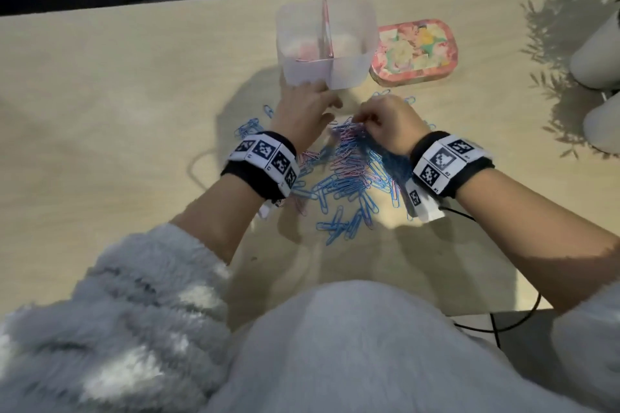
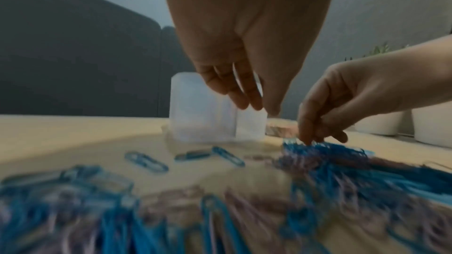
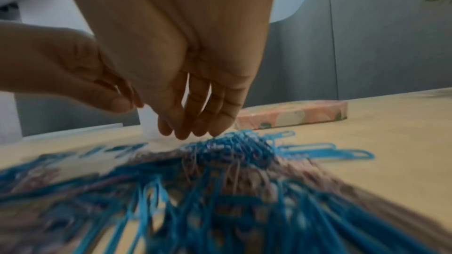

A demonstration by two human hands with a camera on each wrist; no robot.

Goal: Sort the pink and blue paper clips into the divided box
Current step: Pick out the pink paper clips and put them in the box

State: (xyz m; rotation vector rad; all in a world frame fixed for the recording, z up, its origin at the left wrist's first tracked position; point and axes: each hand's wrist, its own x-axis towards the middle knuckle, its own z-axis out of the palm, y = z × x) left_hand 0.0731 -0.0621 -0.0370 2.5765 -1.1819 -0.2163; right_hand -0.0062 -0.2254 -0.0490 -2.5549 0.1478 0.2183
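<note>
A mixed pile of blue and pink paper clips [image 1: 349, 174] lies on the wooden table in front of me. Behind it stands the translucent divided box [image 1: 322, 43] with a pink-edged divider; something pinkish shows faintly in its left half. My left hand [image 1: 312, 111] hovers just before the box, fingers hanging loose [image 2: 252, 101] and holding nothing I can see. My right hand [image 1: 385, 121] reaches down onto the far top of the pile, thumb and fingertips [image 3: 195, 130] bunched together against the blue clips [image 3: 239, 142]. Whether a clip is pinched there is hidden.
A flat tin with a floral lid [image 1: 414, 50] lies right of the box. White plant pots [image 1: 593, 54] stand at the table's right edge. Loose blue clips [image 2: 146, 161] are scattered left of the pile. A black cable [image 1: 503, 322] hangs off the near edge.
</note>
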